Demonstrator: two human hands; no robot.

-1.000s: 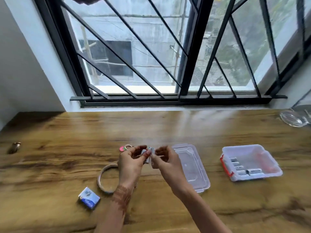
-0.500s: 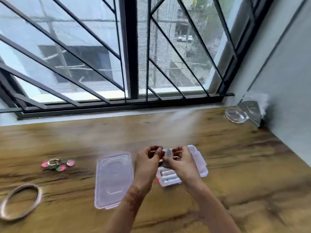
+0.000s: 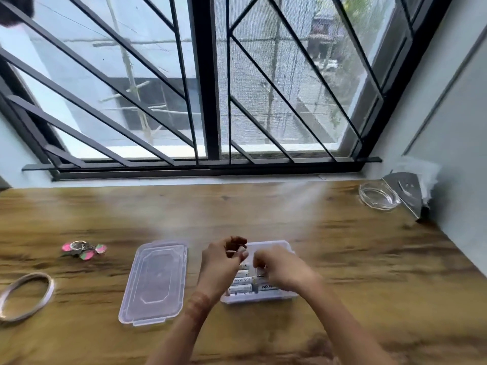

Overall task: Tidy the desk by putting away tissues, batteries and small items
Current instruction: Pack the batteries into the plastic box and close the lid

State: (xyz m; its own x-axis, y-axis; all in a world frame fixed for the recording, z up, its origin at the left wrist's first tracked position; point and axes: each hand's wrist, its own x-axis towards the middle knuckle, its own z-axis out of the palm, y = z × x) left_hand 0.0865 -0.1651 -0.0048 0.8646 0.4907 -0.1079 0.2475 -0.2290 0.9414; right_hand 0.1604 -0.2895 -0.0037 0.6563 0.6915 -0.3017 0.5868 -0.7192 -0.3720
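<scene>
- Two hands over the clear plastic box (image 3: 266, 299), which sits on the wooden table (image 3: 369, 259). Right hand (image 3: 286, 271) low inside the box, fingers curled down among the batteries (image 3: 241, 281); whether that grip has one pinched I cannot tell, blurred.
- Left hand (image 3: 220, 262) just beside the right, over the box's left end, thumb and forefinger pinched together. Something pale may sit at the fingertips; too small to name.
- Batteries: small cylinders, pale wrappers with print, lying side by side in rows under both grips. Judgement: dense for their size, rigid, smooth and prone to roll; best taken across the barrel between thumb and finger and laid parallel to the rest.
- Box: thin, translucent, likely light enough to skid if pushed.
- Lid (image 3: 154, 281): same clear plastic, flat, off the box, just left of the left grip. Probably flexes; take it by the edges.
- Farther left of both grips: a keyring with pink and green tags (image 3: 84, 250), and a thin pale band (image 3: 25, 296), oval, likely springy.
- Far right, well apart: a glass dish (image 3: 379, 197), fragile.
</scene>
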